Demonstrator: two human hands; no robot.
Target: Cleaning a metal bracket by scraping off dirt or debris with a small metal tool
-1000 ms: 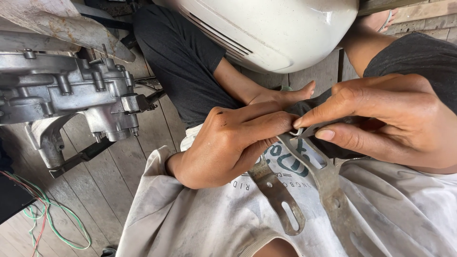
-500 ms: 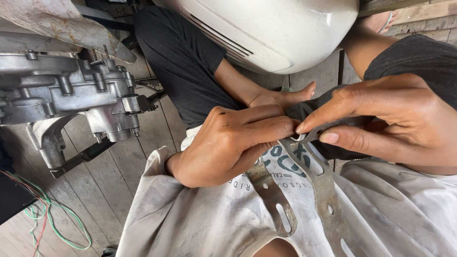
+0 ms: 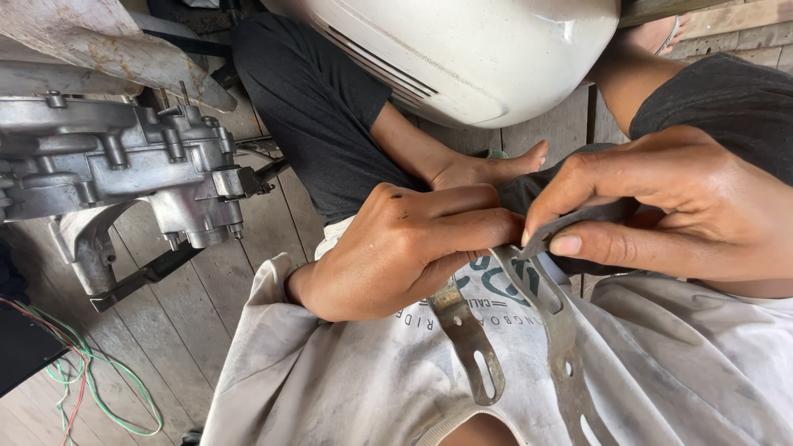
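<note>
While the camera is looking down from the head, both hands are meeting over the lap at one metal part.
Left hand: left hand [image 3: 405, 252] is curling into a closed grip around the top end of the slotted metal bracket [image 3: 471, 347], fingers [image 3: 462, 227] lying flat and pointing right, fingertips just meeting the right thumb.
Right hand: right hand [image 3: 669, 206] is pinching narrow, thumb and forefinger closing on a dark grey strip [image 3: 578, 219] right at the bracket's upper end.
Bracket position: two flat arms are hanging down from the hands across the white shirt [image 3: 347, 388]; one arm with a long slot is sitting below the left hand, the second arm [image 3: 570, 363] is running down toward the bottom edge.
Change vs a second ago: second arm is now hanging longer and further down the shirt; before it was short and tucked near the fingers. Slotted arm is sitting slightly further left. Both grips are staying in the same spot.
Contact: cannot tell whether the grey strip is joined to the bracket or only pressed against it.
Nearby left: grey cast engine casing [image 3: 124, 165] is standing on the wooden plank floor [image 3: 165, 330], well apart from the hands.
Nearby top: cream scooter body panel [image 3: 479, 58] is hanging above the hands.
Floor corner: green and red wires [image 3: 91, 388] are lying loose.
Other person: a bare foot [image 3: 487, 169] is resting just behind the left hand.
</note>
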